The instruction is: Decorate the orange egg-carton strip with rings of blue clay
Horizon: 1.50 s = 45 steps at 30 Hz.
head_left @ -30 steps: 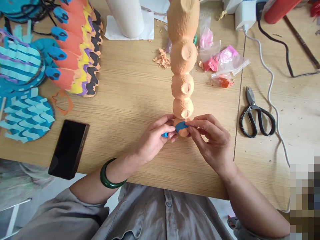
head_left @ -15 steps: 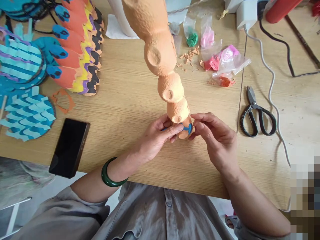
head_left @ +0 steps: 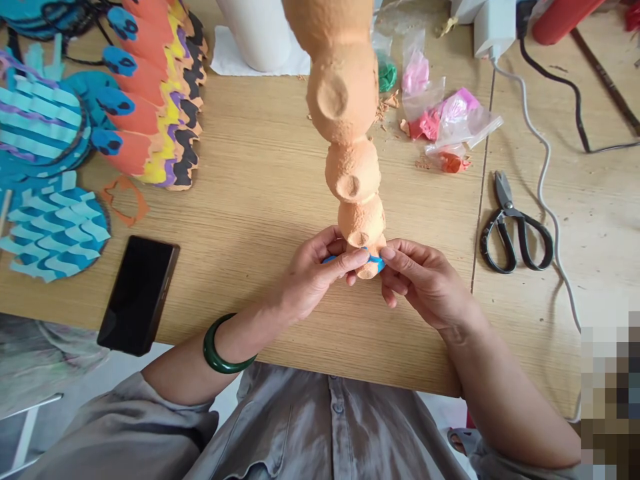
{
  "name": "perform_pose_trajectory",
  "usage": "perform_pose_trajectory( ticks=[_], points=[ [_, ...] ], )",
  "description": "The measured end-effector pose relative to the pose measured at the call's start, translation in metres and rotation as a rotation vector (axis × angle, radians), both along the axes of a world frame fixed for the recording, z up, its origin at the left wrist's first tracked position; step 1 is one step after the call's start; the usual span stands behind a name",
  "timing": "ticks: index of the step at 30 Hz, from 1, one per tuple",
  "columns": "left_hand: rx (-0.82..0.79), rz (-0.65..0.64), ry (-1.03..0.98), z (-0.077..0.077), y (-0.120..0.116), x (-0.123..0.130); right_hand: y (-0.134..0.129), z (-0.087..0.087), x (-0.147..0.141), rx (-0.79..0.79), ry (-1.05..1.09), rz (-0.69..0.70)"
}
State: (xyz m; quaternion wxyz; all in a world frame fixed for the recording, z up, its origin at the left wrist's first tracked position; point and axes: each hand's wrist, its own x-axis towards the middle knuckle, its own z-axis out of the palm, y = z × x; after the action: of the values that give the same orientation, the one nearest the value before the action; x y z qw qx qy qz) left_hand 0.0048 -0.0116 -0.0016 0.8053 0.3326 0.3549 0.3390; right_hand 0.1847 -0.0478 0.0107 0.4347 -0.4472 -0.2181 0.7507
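While left fingers [head_left: 351,263] grip orange piece [head_left: 353,170] at narrow end | right fingers [head_left: 406,264] hold blue strip [head_left: 377,262] there | strip between both

grey buttoned shirt [head_left: 295,413] and a glossy dark green bangle [head_left: 211,351]

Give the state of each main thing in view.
Orange piece: held at near end, far end out of frame.
Blue strip: across the near end, partly hidden.
Left hand: closed on the orange piece.
Right hand: thumb at the blue strip.
Phone: lying, screen dark.
Scissors: lying, blades closed.
White cable: plugged into charger.
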Motion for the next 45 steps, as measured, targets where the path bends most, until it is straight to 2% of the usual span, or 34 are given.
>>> perform_pose_trajectory(
  ticks=[4,8,17,23,26,31,37,45],
  points=[
    [-0.022,-0.073,-0.06,0.0,0.001,-0.001,0.0,0.002,0.001,0.032,-0.004,-0.046],
    [-0.01,-0.118,-0.03,0.0,0.003,-0.001,-0.001,0.0,0.002,0.055,-0.022,-0.03],
    [-0.052,-0.1,0.053,-0.004,0.011,-0.004,-0.006,0.001,0.004,0.056,-0.015,0.007],
    [0.036,-0.079,0.12,-0.008,0.009,-0.006,-0.005,-0.003,0.003,0.082,-0.06,0.03],
    [0.038,-0.087,0.104,-0.006,0.009,-0.005,-0.004,-0.005,0.003,0.1,-0.094,0.024],
    [-0.065,-0.116,-0.004,-0.002,0.01,-0.004,-0.005,-0.006,0.004,0.146,-0.143,-0.009],
    [0.006,-0.182,0.011,-0.005,0.01,-0.005,-0.007,0.0,0.003,0.152,-0.214,0.022],
    [0.109,-0.135,0.186,-0.006,0.011,-0.007,-0.006,0.001,0.001,0.124,-0.183,0.023]
  ],
)
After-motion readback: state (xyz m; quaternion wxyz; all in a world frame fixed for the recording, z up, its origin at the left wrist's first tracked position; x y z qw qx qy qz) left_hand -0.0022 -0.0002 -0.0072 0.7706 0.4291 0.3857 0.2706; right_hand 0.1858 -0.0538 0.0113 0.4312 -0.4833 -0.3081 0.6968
